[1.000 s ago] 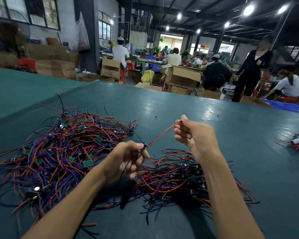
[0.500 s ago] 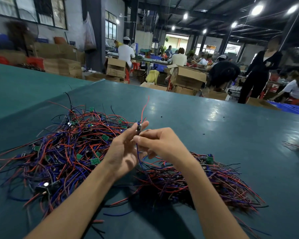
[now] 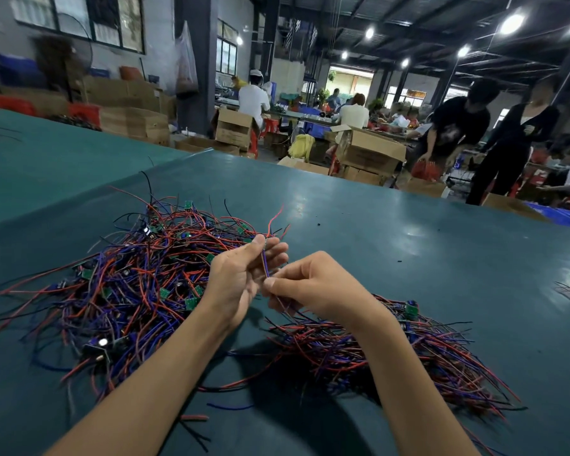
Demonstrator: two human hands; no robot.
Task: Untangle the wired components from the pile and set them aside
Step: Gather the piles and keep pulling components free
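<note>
Pinching wired component (image 3: pixel 265 264), left hand (image 3: pixel 236 279), right hand (image 3: pixel 318 287)

Tangled wire pile (image 3: pixel 129 284) covers the worktop's (image 3: pixel 408 245) left side; wire bundle (image 3: pixel 408 353) blocks the near edge, right. Between them, a narrow gap; toward the far edge, open surface.

Dark teal tabletop (image 3: pixel 408 258) is catching glare from round white ceiling lamps (image 3: pixel 511 23). Open brown cardboard boxes (image 3: pixel 369 153) are sitting on the floor beyond its far edge. Person in black T-shirt (image 3: pixel 454 130) is bending over a red basket (image 3: pixel 425 171); person in white shirt and cap (image 3: pixel 253 100) is standing at a far bench, back turned.
</note>
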